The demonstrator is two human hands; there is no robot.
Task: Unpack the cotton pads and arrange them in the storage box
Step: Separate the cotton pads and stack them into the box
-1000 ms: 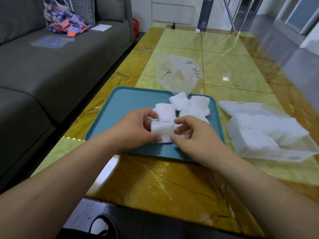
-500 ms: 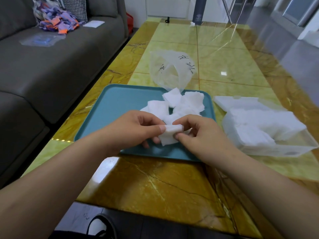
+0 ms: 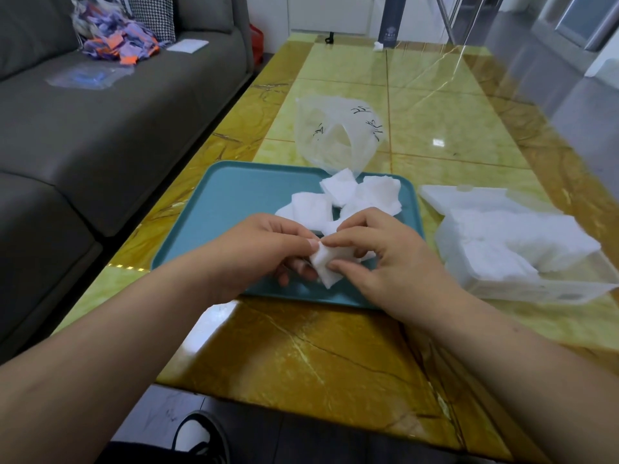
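Your left hand (image 3: 264, 249) and right hand (image 3: 378, 262) both pinch one small stack of cotton pads (image 3: 330, 262) above the tray's (image 3: 234, 195) near edge, fingers curled tight.

We've got both hands on one cotton pad (image 3: 330, 262), left hand (image 3: 264, 251) and right hand (image 3: 390, 266) pinching it over the teal tray (image 3: 234, 202); loose pads (image 3: 351, 199) beyond, storage box (image 3: 522, 262) right.
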